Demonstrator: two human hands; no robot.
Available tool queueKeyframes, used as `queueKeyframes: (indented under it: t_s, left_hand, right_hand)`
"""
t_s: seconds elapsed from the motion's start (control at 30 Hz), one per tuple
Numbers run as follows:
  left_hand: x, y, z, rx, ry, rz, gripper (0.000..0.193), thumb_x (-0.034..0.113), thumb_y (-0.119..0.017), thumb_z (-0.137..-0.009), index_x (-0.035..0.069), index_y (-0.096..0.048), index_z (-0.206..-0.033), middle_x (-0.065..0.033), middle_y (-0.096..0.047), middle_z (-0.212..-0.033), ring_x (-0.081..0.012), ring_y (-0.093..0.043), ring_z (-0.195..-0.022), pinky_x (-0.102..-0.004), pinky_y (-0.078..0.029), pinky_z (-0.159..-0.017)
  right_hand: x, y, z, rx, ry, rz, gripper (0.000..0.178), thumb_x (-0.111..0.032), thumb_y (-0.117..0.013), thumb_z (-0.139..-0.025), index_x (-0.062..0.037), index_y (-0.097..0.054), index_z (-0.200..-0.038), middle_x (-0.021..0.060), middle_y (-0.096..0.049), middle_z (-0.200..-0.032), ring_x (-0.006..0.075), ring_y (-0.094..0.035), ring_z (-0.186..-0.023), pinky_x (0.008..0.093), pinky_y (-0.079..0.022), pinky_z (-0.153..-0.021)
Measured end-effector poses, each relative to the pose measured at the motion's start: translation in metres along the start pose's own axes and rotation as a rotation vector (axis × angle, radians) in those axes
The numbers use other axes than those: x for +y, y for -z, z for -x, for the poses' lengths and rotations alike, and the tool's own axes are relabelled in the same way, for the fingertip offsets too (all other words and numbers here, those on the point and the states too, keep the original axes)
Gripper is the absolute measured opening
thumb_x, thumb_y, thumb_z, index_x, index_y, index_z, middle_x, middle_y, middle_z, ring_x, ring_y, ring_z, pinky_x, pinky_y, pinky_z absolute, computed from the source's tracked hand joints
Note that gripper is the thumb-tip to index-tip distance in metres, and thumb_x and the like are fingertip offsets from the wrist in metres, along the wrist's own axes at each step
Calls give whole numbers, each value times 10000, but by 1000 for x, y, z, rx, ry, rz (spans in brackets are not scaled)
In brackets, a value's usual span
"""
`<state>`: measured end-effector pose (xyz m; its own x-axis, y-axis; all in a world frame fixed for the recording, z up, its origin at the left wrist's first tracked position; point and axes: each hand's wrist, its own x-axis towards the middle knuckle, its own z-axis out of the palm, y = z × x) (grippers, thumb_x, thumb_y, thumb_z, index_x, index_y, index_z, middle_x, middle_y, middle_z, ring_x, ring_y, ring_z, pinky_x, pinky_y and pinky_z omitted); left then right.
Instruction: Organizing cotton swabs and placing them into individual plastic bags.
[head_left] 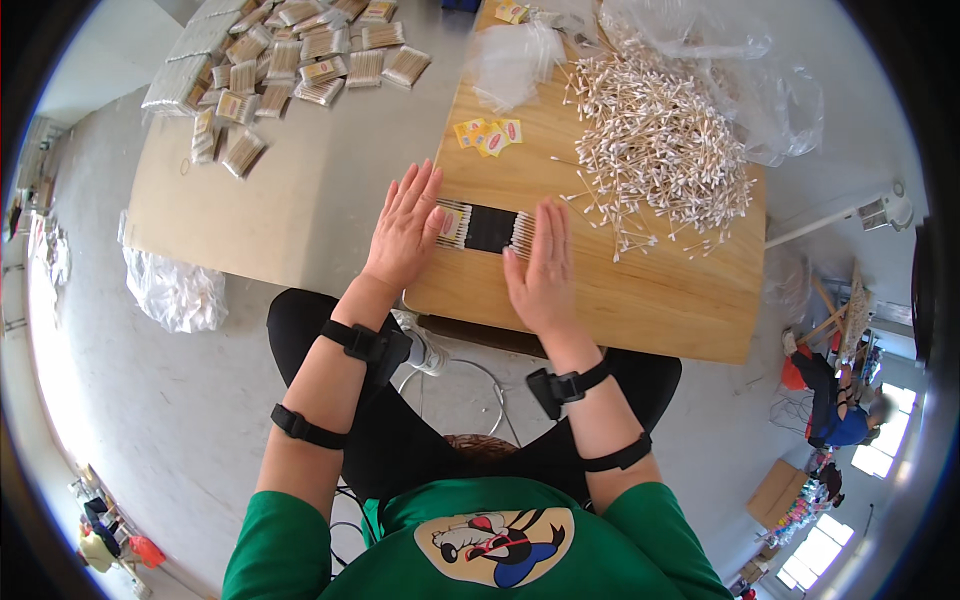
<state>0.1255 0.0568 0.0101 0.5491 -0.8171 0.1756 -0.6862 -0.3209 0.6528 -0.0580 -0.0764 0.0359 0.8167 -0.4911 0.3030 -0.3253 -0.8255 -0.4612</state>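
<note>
White-tipped swabs (522,233) lie between straight, close-set fingers (553,230) that grip nothing: left hand (404,230) at one end, right hand (545,275) at the other. A black piece (490,229) parts the swabs. Beyond, the wooden worktop (620,310) bears yellow cards (490,138), bags (513,68) and a swab heap (655,140); leftward, packs (284,62) cover part of the grey worktop (340,190).

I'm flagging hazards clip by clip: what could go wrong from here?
1. The left swab group and right swab group, at either side of the dark rectangle, could lose their alignment if the left hand or right hand shifts unevenly.
2. The loose swab pile spreads toward the right hand, so a sideways sweep might scatter strays.
3. The yellow cards lie loose just beyond the hands and might get brushed aside.
</note>
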Motion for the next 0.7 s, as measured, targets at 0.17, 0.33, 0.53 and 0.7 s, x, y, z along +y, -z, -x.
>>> queueKeyframes:
  t_s: [0.17, 0.33, 0.53, 0.7]
  left_hand:
    - [3, -13, 4, -37, -5, -286, 552, 375, -329, -1043, 80, -301, -1508, -110, -265, -1581, -296, -224, -1466, -433, -166, -1196]
    - [-2, -17, 3, -46, 44, -152, 549, 373, -348, -1036, 83, -317, -1501, -112, -274, -1576, -296, -235, -1461, -433, -193, -1193]
    - [-7, -19, 4, -26, 41, -42, 545, 360, -359, -1041, 71, -315, -1501, -114, -282, -1571, -298, -242, -1458, -418, -201, -1191]
    - [-8, -21, 2, -18, 18, -26, 541, 352, -370, -1041, 68, -318, -1499, -125, -286, -1567, -307, -253, -1452, -414, -205, -1189]
  right_hand:
    - [34, 8, 19, -146, -36, 224, 736, -311, -579, -928, 57, -253, -1475, 271, -306, -1512, 416, -264, -1427, 508, -202, -1177]
    - [31, 7, 14, -236, -47, 294, 677, -329, -536, -951, 41, -306, -1469, 218, -322, -1530, 344, -279, -1439, 509, -197, -1179]
    - [27, 4, 6, -236, 47, 284, 590, -283, -517, -960, 15, -376, -1449, 172, -357, -1525, 295, -304, -1435, 492, -214, -1178]
    - [19, -1, -8, -258, 167, 211, 575, -258, -552, -935, -15, -414, -1438, 134, -390, -1512, 274, -337, -1416, 481, -236, -1172]
